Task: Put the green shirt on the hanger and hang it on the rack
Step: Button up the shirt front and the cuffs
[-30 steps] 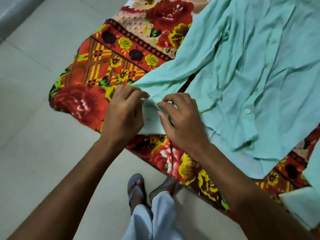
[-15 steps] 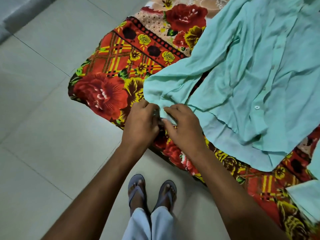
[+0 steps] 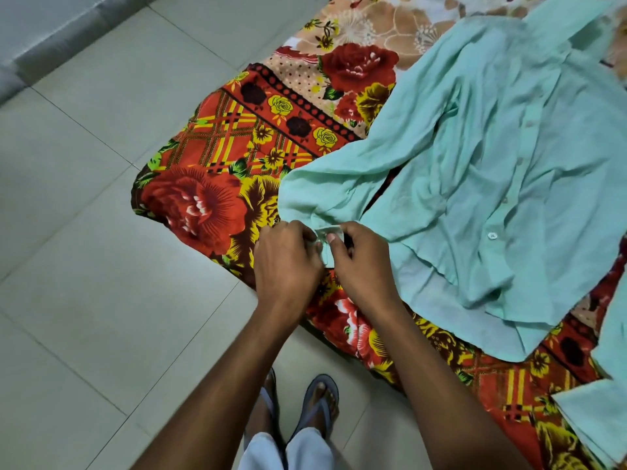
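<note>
Crumpled green shirt (image 3: 502, 171) lies spread, cuff pinched by both hands (image 3: 325, 262)

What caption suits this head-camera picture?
Both hands, left and right, pinch the green shirt cuff on a floral blanket.

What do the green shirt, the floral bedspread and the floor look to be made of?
Green shirt: thin woven cloth, matte, probably cotton or a blend; it creases finely and drapes limp. Both hands pinch its cuff.
Floral bedspread: thicker printed fabric, slightly plush-looking; fibre cannot be told.
Floor: large pale tiles with grout lines and a soft sheen, likely ceramic or vitrified.
</note>
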A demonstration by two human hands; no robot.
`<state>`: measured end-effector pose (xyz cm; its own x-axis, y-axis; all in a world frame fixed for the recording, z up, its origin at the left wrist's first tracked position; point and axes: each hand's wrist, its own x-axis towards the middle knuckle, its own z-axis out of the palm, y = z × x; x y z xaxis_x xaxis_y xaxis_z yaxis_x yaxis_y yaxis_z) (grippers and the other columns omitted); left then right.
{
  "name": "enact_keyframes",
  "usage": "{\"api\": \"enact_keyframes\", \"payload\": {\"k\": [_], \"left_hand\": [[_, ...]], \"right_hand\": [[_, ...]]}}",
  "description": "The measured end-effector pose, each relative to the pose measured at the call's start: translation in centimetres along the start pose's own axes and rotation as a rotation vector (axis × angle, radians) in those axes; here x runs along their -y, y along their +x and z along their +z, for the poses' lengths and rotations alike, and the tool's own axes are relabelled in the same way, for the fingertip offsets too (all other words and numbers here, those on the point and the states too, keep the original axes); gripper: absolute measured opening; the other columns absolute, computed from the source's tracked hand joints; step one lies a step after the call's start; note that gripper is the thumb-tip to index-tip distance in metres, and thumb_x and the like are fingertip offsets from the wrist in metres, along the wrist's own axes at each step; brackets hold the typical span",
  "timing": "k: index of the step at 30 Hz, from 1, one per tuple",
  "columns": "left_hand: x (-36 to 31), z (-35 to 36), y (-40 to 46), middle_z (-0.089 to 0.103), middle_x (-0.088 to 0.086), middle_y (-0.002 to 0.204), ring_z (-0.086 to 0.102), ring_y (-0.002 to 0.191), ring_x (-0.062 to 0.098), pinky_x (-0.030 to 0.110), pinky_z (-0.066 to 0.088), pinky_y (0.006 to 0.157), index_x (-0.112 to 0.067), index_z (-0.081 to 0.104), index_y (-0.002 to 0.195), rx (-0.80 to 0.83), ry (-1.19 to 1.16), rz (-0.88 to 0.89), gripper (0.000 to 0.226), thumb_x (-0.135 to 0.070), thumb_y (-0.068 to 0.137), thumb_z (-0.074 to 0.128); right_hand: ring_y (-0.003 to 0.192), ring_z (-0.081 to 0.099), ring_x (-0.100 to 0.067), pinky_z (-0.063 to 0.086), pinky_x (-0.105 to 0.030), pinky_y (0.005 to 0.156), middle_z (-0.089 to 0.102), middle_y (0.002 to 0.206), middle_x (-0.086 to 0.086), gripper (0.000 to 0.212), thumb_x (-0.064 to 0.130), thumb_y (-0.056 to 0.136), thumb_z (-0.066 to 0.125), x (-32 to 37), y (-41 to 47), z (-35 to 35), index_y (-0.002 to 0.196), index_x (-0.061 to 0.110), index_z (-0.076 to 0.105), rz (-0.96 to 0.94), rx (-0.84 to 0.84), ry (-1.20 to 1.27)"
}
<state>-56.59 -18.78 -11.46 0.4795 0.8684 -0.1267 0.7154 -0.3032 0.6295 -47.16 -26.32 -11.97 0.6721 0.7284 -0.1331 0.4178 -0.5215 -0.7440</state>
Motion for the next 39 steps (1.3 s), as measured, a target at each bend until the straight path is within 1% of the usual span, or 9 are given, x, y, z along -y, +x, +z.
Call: {"api": "enact_keyframes", "payload": {"k": [4,8,15,18,23,27,31,34,39], "left_hand": [[-0.6,0.0,-0.1,0.075,-0.002,0.084,0.066,0.091,0.029,0.048,0.054,0.082,-0.020,0.079,0.089,0.008,-0.030,-0.086,0.033,-0.039,0.079,0.053],[-0.3,0.4,-0.2,0.073,-0.003,0.088,0.056,0.103,0.029,0.046,0.044,0.092,-0.022,0.076,0.089,0.004,-0.033,-0.135,0.017,-0.033,0.088,0.063],[-0.3,0.3,-0.4,0.064,-0.010,0.089,0.047,0.109,0.022,0.037,0.022,0.085,-0.023,0.072,0.089,0.036,-0.115,-0.212,0.011,-0.030,0.095,0.065],[-0.5,0.3,-0.4,0.066,-0.007,0.093,0.047,0.111,0.023,0.038,0.022,0.086,-0.023,0.071,0.091,0.028,-0.103,-0.231,0.009,-0.026,0.095,0.063],[-0.5,0.0,-0.9,0.061,-0.008,0.091,0.049,0.110,0.026,0.036,0.022,0.085,-0.025,0.058,0.085,0.001,-0.092,-0.209,0.015,-0.014,0.095,0.058],[0.2,0.1,-1.2,0.069,-0.004,0.091,0.058,0.103,0.027,0.039,0.032,0.090,-0.020,0.065,0.087,-0.013,-0.118,-0.147,0.010,-0.013,0.092,0.060],[1.0,-0.2,-1.3,0.073,-0.011,0.086,0.070,0.091,0.019,0.055,0.052,0.093,-0.024,0.074,0.090,-0.026,-0.350,-0.154,0.016,-0.029,0.088,0.058],[1.0,-0.8,-1.7,0.077,-0.010,0.089,0.073,0.084,0.009,0.044,0.060,0.085,-0.023,0.074,0.104,-0.006,-0.487,-0.183,0.016,-0.033,0.094,0.067],[1.3,-1.1,-1.9,0.078,-0.004,0.079,0.074,0.070,0.009,0.031,0.061,0.065,-0.017,0.059,0.113,-0.032,-0.577,-0.205,0.032,-0.008,0.088,0.077]], "right_hand": [[0.066,0.053,-0.007,0.036,-0.013,0.057,0.058,0.071,0.004,0.019,0.021,0.100,0.058,0.0,0.3,-0.1,0.086,0.010,0.067,-0.010,0.028,-0.014],[0.063,0.049,-0.006,0.034,-0.014,0.056,0.054,0.068,0.007,0.021,0.022,0.100,0.058,-0.2,0.5,-0.1,0.084,0.011,0.065,-0.003,0.027,-0.015],[0.065,0.050,-0.004,0.035,-0.009,0.058,0.052,0.071,0.011,0.018,0.020,0.097,0.062,0.0,0.2,-0.1,0.080,0.015,0.061,-0.057,0.024,-0.050],[0.074,0.063,-0.006,0.045,-0.009,0.064,0.067,0.081,0.007,0.014,0.024,0.095,0.068,0.3,-0.1,-1.0,0.091,0.012,0.074,-0.031,0.083,0.063],[0.080,0.069,-0.007,0.057,-0.030,0.084,0.077,0.081,0.007,0.029,0.027,0.102,0.058,0.1,0.5,-2.9,0.083,0.028,0.080,0.161,0.325,0.339],[0.079,0.071,-0.001,0.056,-0.018,0.075,0.077,0.083,0.008,0.008,0.019,0.090,0.073,0.0,0.9,-2.6,0.093,0.020,0.080,0.038,0.292,0.125],[0.061,0.064,-0.007,0.052,-0.015,0.061,0.075,0.077,0.001,0.003,0.015,0.086,0.077,0.5,0.8,-1.8,0.088,0.015,0.078,0.020,0.219,0.133],[0.068,0.068,-0.010,0.052,-0.013,0.062,0.074,0.078,0.003,0.004,0.019,0.088,0.076,0.4,0.6,-1.4,0.088,0.015,0.077,0.034,0.165,0.155],[0.078,0.071,-0.012,0.055,-0.017,0.069,0.075,0.084,0.004,0.007,0.023,0.091,0.074,0.1,0.7,-1.8,0.094,0.016,0.077,0.052,0.243,0.166]]}}
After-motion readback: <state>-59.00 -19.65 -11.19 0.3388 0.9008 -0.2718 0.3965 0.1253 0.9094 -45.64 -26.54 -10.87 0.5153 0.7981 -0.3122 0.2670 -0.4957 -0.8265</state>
